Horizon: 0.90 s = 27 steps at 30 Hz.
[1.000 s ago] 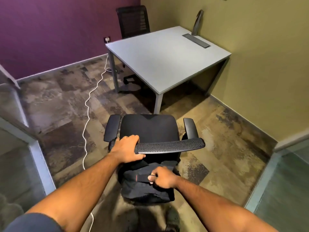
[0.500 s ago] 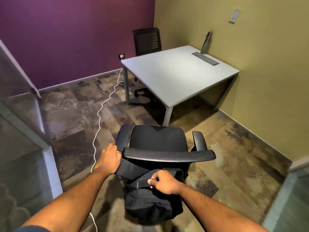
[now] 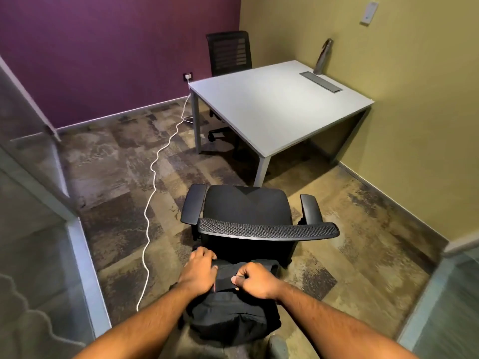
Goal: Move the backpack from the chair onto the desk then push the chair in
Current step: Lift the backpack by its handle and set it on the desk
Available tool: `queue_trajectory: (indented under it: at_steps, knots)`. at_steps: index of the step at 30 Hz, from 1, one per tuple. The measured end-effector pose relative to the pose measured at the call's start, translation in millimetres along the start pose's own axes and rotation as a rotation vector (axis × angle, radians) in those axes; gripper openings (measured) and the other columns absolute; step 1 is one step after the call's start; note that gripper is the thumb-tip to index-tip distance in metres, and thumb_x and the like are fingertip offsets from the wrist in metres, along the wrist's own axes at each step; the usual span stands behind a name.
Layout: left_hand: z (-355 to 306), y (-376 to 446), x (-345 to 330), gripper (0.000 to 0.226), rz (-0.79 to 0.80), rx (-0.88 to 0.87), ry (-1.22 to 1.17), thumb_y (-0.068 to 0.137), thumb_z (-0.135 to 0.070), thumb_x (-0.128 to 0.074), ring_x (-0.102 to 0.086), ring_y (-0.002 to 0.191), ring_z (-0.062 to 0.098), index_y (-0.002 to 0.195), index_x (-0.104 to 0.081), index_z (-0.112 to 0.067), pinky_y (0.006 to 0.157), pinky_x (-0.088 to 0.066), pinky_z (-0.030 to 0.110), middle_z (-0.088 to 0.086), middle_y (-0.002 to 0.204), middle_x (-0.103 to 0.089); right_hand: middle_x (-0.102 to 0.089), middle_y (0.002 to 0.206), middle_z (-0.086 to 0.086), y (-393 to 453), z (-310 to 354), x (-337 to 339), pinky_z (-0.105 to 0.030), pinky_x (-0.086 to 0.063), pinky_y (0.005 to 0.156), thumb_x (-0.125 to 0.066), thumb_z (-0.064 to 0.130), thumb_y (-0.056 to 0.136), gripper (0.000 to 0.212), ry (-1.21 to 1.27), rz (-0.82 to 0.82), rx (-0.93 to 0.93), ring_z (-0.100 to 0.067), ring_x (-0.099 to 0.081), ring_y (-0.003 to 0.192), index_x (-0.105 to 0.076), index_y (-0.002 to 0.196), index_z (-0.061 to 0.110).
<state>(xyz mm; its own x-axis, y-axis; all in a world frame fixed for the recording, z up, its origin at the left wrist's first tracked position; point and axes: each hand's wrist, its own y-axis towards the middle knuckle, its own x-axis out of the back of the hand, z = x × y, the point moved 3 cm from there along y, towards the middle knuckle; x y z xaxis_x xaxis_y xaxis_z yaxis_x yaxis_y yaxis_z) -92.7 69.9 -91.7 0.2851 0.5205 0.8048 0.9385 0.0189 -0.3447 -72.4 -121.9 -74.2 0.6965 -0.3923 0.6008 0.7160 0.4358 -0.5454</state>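
A black backpack [image 3: 230, 320] hangs low in front of me, behind the back of a black office chair [image 3: 248, 206] whose seat is bare. My right hand [image 3: 255, 279] is closed on the strap at the top of the backpack. My left hand [image 3: 198, 273] lies on the bag's top left edge with its fingers curled over the fabric. The white desk [image 3: 280, 107] stands beyond the chair against the yellow wall, with its near corner leg just past the seat.
A second black chair [image 3: 229, 54] is tucked at the desk's far side. A metal bottle [image 3: 322, 57] and a cable tray [image 3: 321, 81] sit at the desk's back edge. A white cable [image 3: 153, 182] runs across the carpet on the left. Glass partitions flank me.
My left hand has left the chair's backrest and come down onto the top of the backpack. The bag has come closer to me, and my view has lifted toward the desk.
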Motion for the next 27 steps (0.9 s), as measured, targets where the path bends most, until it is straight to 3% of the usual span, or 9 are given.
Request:
queue_trajectory:
  at_steps: [3, 5, 8, 14, 18, 21, 24, 27]
  knots:
    - [-31.1, -8.7, -8.4, 0.009, 0.008, -0.178, -0.088, 0.095, -0.016, -0.060, -0.048, 0.110, 0.018, 0.102, -0.063, -0.021, 0.097, -0.043, 0.034, -0.006, 0.110, -0.050, -0.063, 0.073, 0.000, -5.0, -4.8, 0.9, -0.034, -0.042, 0.067, -0.063, 0.034, 0.098, 0.036, 0.049, -0.035, -0.008, -0.012, -0.056, 0.070, -0.066, 0.075, 0.007]
    - [-51.3, -11.6, -9.5, 0.018, 0.063, -0.223, -0.204, 0.092, -0.005, -0.058, -0.055, 0.099, 0.016, 0.093, -0.064, -0.022, 0.089, -0.045, 0.030, -0.005, 0.101, -0.058, -0.061, 0.072, 0.000, -8.0, -11.1, 3.5, -0.035, -0.040, 0.067, -0.062, 0.030, 0.098, 0.030, 0.070, -0.066, -0.021, -0.012, -0.055, 0.070, -0.063, 0.072, 0.015]
    - [-67.9, -9.4, -13.3, 0.026, 0.182, -0.173, -0.373, 0.091, 0.005, -0.054, -0.066, 0.088, 0.017, 0.092, -0.066, -0.018, 0.084, -0.053, 0.037, 0.008, 0.097, -0.073, -0.055, 0.066, 0.007, -15.8, -24.5, 6.9, -0.035, -0.036, 0.065, -0.063, 0.030, 0.099, 0.037, 0.100, -0.092, -0.068, -0.008, -0.050, 0.063, -0.053, 0.064, 0.021]
    - [-98.8, 11.6, -38.4, 0.020, 0.425, -0.320, -0.002, 0.105, -0.026, -0.048, -0.063, 0.114, 0.023, 0.111, -0.065, -0.018, 0.096, -0.046, 0.036, 0.003, 0.119, -0.072, -0.050, 0.071, -0.001, -38.4, -56.0, 21.5, -0.037, -0.027, 0.064, -0.065, 0.028, 0.096, 0.033, 0.212, -0.154, -0.146, -0.014, -0.045, 0.067, -0.050, 0.068, 0.021]
    - [-135.5, 25.4, -54.4, 0.029, 0.572, -0.387, 0.164, 0.107, -0.038, -0.045, -0.061, 0.110, 0.028, 0.107, -0.062, -0.014, 0.091, -0.044, 0.039, 0.009, 0.116, -0.069, -0.058, 0.053, 0.011, -61.7, -82.5, 35.2, -0.033, -0.035, 0.060, -0.066, 0.030, 0.084, 0.033, 0.305, -0.146, -0.191, -0.004, -0.048, 0.053, -0.056, 0.053, 0.023]
    - [-174.1, 34.7, -65.7, 0.035, 0.620, -0.444, 0.218, 0.106, -0.042, -0.045, -0.060, 0.107, 0.030, 0.100, -0.061, -0.012, 0.089, -0.044, 0.041, 0.012, 0.113, -0.067, -0.067, 0.062, 0.006, -83.7, -105.0, 56.3, -0.034, -0.040, 0.068, -0.058, 0.028, 0.076, 0.025, 0.355, -0.175, -0.183, -0.009, -0.054, 0.060, -0.061, 0.052, 0.025]
    - [-215.7, 44.7, -76.6, 0.037, 0.625, -0.483, 0.230, 0.106, -0.045, -0.045, -0.060, 0.103, 0.030, 0.095, -0.061, -0.013, 0.085, -0.044, 0.040, 0.012, 0.110, -0.068, -0.070, 0.066, 0.002, -104.7, -134.1, 82.8, -0.037, -0.042, 0.069, -0.059, 0.024, 0.085, 0.025, 0.378, -0.214, -0.189, -0.011, -0.055, 0.061, -0.066, 0.061, 0.020]
    - [-251.8, 55.7, -89.8, 0.036, 0.633, -0.505, 0.193, 0.106, -0.043, -0.049, -0.057, 0.089, 0.024, 0.088, -0.061, -0.015, 0.077, -0.041, 0.038, 0.009, 0.096, -0.065, -0.068, 0.062, 0.003, -121.9, -165.2, 104.7, -0.032, -0.042, 0.068, -0.062, 0.013, 0.093, 0.031, 0.422, -0.234, -0.197, -0.008, -0.055, 0.057, -0.064, 0.063, 0.020]
